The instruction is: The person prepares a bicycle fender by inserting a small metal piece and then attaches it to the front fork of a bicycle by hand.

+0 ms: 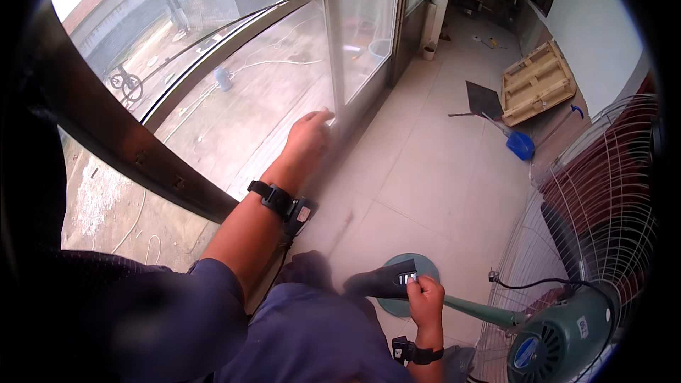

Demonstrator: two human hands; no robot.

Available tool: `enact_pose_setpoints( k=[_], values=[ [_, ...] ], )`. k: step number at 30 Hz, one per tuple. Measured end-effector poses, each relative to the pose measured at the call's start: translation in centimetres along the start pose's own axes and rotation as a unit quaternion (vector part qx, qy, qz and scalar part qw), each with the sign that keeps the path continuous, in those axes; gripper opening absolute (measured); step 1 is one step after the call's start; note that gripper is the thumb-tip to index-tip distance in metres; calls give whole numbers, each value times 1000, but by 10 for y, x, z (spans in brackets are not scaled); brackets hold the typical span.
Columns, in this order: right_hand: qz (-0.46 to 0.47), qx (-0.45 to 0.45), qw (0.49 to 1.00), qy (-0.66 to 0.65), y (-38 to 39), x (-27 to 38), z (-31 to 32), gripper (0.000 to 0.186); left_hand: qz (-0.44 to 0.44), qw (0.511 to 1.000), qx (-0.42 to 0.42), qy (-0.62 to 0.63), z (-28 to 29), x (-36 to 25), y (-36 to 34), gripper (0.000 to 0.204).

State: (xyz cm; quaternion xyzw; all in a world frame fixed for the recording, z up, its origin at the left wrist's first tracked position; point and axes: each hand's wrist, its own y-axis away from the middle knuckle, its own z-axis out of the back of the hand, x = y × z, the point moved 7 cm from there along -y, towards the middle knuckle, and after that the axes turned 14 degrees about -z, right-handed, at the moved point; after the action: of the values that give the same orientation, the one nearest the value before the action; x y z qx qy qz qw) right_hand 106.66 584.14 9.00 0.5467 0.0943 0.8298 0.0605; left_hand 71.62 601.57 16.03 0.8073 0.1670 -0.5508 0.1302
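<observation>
My right hand [427, 301] is closed at the switch box [407, 279] of a green floor fan [560, 333], its thumb on a row of pale keys. A dark shape adjoins the box on the left; I cannot make out where one ends and the other begins. Behind them shows the fan's round green base [425, 267], with a slanting pole running to the motor. My left hand [308, 138] reaches forward beside the glazed door [340, 50]. Its fingers are partly hidden and blurred, and whether they touch the frame or glass is unclear.
The fan's wire cage [603, 184] fills the right side, with a black cable near the motor. Farther along the tiled floor [425, 163] are a blue dustpan [520, 145], a dark flat sheet [484, 99] and a wooden pallet [538, 84] leaning on the wall.
</observation>
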Motion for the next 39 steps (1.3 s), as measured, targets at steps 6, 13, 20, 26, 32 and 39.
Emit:
enact_pose_setpoints(
  k=[6,13,20,26,32,39],
  values=[
    [-36,-63,997,-1,-77,16,-10,31,-51,997,-17,53,14,-30,-150,23],
    [-4,-60,998,-22,-233,91,-66,31,-81,986,-36,144,50,-55,-282,27],
    [67,79,995,11,-371,218,-169,27,-74,967,-90,228,81,-77,-315,15],
    [115,207,971,31,-466,278,-251,23,-112,964,-128,205,116,-97,-333,16],
    [189,336,922,44,-534,348,-339,19,-197,927,-252,199,192,-142,-355,16],
    [214,444,866,77,-575,367,-429,22,-277,880,-328,205,274,-160,-365,17]
  ],
)
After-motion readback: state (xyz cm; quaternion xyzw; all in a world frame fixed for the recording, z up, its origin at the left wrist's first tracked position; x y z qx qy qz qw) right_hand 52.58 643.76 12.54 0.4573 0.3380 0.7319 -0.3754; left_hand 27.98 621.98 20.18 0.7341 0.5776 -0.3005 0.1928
